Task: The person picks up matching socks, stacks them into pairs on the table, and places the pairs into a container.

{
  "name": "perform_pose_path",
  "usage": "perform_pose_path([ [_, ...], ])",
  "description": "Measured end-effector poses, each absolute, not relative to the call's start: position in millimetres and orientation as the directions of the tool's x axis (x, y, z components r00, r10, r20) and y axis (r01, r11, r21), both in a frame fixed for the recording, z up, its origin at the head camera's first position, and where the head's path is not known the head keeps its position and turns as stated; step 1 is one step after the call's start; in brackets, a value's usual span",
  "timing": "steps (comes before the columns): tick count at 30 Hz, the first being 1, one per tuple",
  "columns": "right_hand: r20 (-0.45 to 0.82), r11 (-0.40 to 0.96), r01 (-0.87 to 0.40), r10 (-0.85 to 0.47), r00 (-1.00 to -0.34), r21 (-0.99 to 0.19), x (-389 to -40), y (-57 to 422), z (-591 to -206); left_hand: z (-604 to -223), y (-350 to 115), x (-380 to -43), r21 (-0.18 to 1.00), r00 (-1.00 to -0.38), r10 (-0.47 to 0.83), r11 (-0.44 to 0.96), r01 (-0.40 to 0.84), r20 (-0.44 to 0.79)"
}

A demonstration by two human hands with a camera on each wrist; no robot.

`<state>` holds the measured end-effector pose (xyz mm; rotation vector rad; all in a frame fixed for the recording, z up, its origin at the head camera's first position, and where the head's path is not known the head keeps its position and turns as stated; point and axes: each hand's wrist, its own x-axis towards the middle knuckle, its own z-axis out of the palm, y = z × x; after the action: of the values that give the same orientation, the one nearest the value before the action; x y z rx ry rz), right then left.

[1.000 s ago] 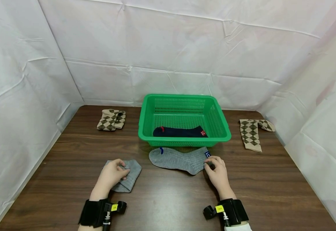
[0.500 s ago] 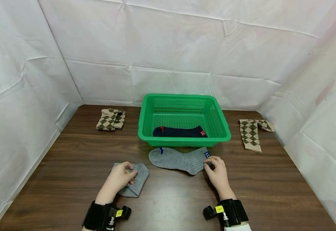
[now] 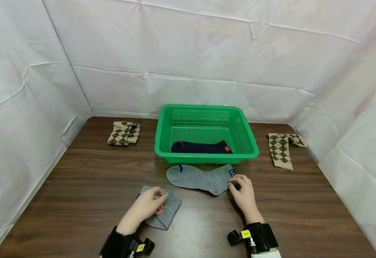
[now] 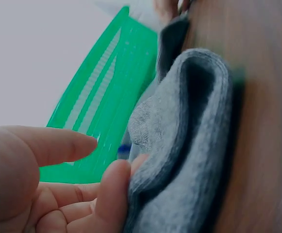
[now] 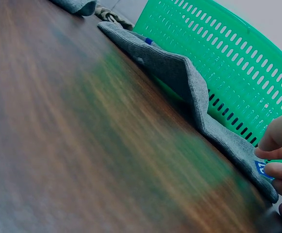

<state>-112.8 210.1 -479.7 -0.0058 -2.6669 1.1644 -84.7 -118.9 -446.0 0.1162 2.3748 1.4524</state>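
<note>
Under the left hand (image 3: 150, 204), the middle of the folded grey sock (image 3: 172, 207) is hidden, and whether those curled fingers pinch or merely press it I cannot tell. The right hand (image 3: 243, 192), thumb and forefinger slightly apart, partly covers the cuff of the flat grey sock (image 3: 196, 178) stretching leftward, with the green basket (image 3: 204, 156) just beyond. Since the earlier frames, the left hand and folded sock have shifted towards the right hand, which has stayed put.
</note>
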Motion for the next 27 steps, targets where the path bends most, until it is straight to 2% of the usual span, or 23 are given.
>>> perform_pose_path([
  [3,0.211,0.681,-0.090,0.097,-0.973,-0.726,-112.6,210.0,-479.6,-447.5,-110.7,-82.3,0.893,-0.922,0.302,0.441,-0.091,-0.243],
  [10,0.217,0.670,-0.093,0.103,-0.971,-0.737,-112.2,209.9,-479.0,-446.5,-94.2,-76.1,0.893,-0.914,0.331,0.445,-0.068,-0.234],
  [15,0.229,0.669,-0.101,0.107,-0.967,-0.737,-111.3,209.5,-477.9,-447.8,-84.0,-71.9,0.894,-0.889,0.415,0.448,0.016,-0.192],
  [18,0.229,0.670,-0.099,0.108,-0.967,-0.736,-110.8,209.6,-477.4,-450.2,-78.7,-70.4,0.913,-0.871,0.469,0.403,0.060,-0.149],
  [21,0.238,0.672,-0.103,0.112,-0.965,-0.733,-110.5,209.5,-478.2,-451.2,-74.5,-68.2,0.949,-0.863,0.491,0.311,0.047,-0.119],
  [24,0.255,0.679,-0.111,0.115,-0.960,-0.726,-111.1,208.8,-479.6,-451.0,-74.6,-67.6,0.979,-0.889,0.453,0.203,0.027,-0.070],
  [27,0.275,0.678,-0.125,0.117,-0.954,-0.724,-111.5,207.5,-479.6,-449.9,-81.5,-71.6,0.983,-0.949,0.314,0.176,0.046,-0.012],
])
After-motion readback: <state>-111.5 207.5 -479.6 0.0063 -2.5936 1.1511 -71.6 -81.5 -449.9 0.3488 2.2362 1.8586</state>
